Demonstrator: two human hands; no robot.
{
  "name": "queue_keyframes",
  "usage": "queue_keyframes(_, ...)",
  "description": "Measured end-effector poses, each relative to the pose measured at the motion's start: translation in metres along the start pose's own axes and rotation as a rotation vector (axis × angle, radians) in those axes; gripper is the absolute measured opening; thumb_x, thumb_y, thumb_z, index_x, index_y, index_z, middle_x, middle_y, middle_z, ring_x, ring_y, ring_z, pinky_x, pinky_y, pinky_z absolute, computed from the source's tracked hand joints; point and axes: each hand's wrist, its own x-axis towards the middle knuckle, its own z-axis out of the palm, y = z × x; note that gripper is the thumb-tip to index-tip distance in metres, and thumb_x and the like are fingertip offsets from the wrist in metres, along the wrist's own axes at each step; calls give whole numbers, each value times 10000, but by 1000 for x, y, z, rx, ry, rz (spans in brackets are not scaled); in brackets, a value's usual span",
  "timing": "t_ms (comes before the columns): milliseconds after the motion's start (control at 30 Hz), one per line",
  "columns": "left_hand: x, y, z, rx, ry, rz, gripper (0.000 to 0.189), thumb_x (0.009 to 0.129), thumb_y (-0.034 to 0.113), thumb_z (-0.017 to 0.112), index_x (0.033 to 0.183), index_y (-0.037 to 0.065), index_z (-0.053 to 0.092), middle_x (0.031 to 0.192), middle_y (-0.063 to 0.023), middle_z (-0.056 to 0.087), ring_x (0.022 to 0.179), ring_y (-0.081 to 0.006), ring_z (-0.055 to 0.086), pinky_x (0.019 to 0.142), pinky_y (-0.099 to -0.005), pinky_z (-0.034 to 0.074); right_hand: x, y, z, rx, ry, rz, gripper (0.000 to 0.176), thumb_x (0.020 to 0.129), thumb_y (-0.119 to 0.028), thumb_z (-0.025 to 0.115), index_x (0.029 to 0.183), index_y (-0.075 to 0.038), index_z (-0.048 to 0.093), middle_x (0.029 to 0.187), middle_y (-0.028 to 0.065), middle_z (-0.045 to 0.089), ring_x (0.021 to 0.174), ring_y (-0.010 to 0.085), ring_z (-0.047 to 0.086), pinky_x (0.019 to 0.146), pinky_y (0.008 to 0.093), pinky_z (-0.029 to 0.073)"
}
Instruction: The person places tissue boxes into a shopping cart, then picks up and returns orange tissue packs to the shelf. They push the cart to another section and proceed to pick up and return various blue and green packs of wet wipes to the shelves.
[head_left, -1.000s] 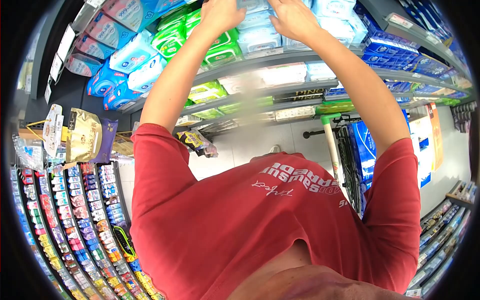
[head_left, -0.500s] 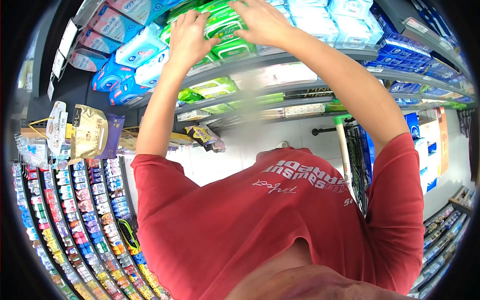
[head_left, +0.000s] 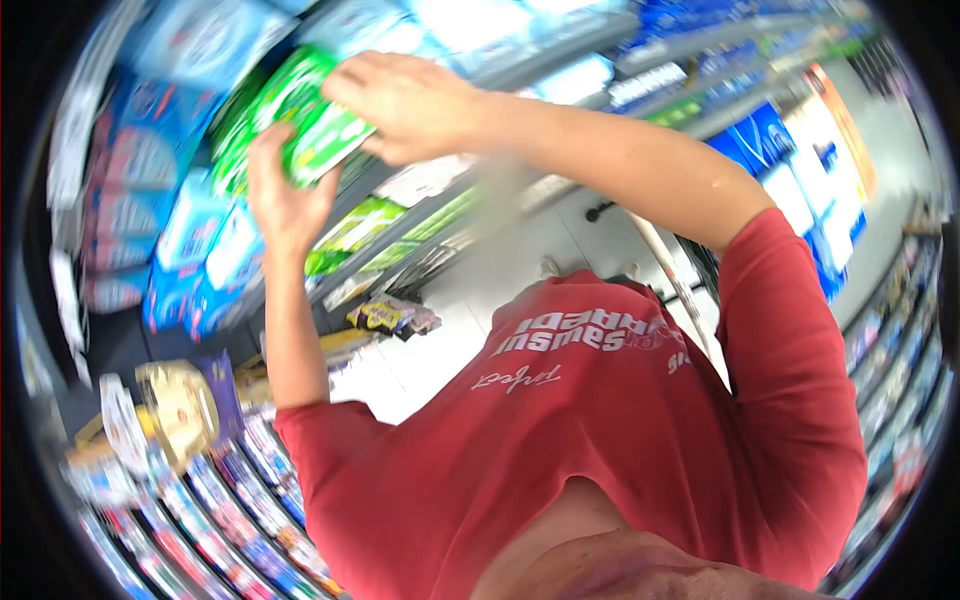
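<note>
Between my two hands is a green-and-white soft pack of wipes point(head_left: 330, 142) on the upper shelf, blurred by motion. My right hand point(head_left: 410, 105) grips its right end, fingers over the top and thumb below. My left hand point(head_left: 288, 190) is at its lower left, fingers along the green packaging and thumb at the near edge. More green packs point(head_left: 285, 95) sit directly behind and to the left. Light-blue packs point(head_left: 205, 225) lie to the left of my left wrist.
Below, a lower shelf holds more green packs point(head_left: 358, 228). Blue packs point(head_left: 140, 150) fill the shelf's left side. A gold-and-purple bag point(head_left: 180, 400) hangs at the lower left. A yellow-and-dark package point(head_left: 390, 316) juts out near my left forearm. A pale pole point(head_left: 670, 265) stands to my right.
The view has turned, and the shelves appear tilted and blurred. Both hands have shifted left in view and are now on either side of one green pack, which is angled.
</note>
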Motion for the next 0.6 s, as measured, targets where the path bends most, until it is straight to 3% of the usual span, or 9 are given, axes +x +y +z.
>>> queue_keyframes(67,-2,16,14,-145,-28,30,604,606,118,879,1116,39,567,1108,-168,609,1037,-356,584,927,-428,460,-28,5,-11,157,67,55,501,722,-160,746,1133,-56,481,1022,175,579,991,370,596,843,457,494)
queue_keyframes(167,4,39,62,-349,-102,-9,618,625,78,880,1154,29,563,1114,-146,603,1039,-300,589,941,-387,458,-81,13,-37,256,58,319,534,711,-153,764,1154,-49,483,1041,178,584,958,397,604,828,466,493)
queue_keyframes(267,-1,84,121,-784,-362,-141,641,646,23,861,1208,14,554,1151,-108,594,1067,-198,569,934,-324,461,-153,17,-68,235,88,618,583,712,-162,787,1203,-42,496,1093,189,602,1001,368,621,847,436,500)
queue_keyframes(433,-23,203,222,-1465,-895,-344,656,695,23,835,1272,23,523,1137,-90,607,1032,-177,601,905,-304,496,-285,-13,-136,233,178,1308,659,709,-198,826,1262,-29,509,1100,149,647,1005,242,641,875,346,512)
queue_keyframes(500,-37,259,252,-1562,-1051,-350,652,744,14,805,1300,-15,467,1153,-121,608,1034,-193,617,897,-320,518,-335,-33,-163,202,366,1478,648,740,-211,820,1279,-16,519,1096,121,653,988,218,635,877,342,515)
queue_keyframes(567,-48,323,266,-1567,-1115,-406,664,764,33,801,1303,-42,421,1134,-151,625,1013,-200,634,859,-310,534,-380,-54,-186,127,554,1519,582,793,-202,791,1273,1,532,1101,120,651,978,200,638,866,332,522)
queue_keyframes(600,-45,355,262,-1553,-1176,-459,669,771,41,799,1304,-49,406,1127,-161,631,1001,-204,642,841,-308,541,-395,-63,-197,195,751,1561,591,781,-215,798,1255,21,535,1080,128,661,955,195,651,833,323,531)
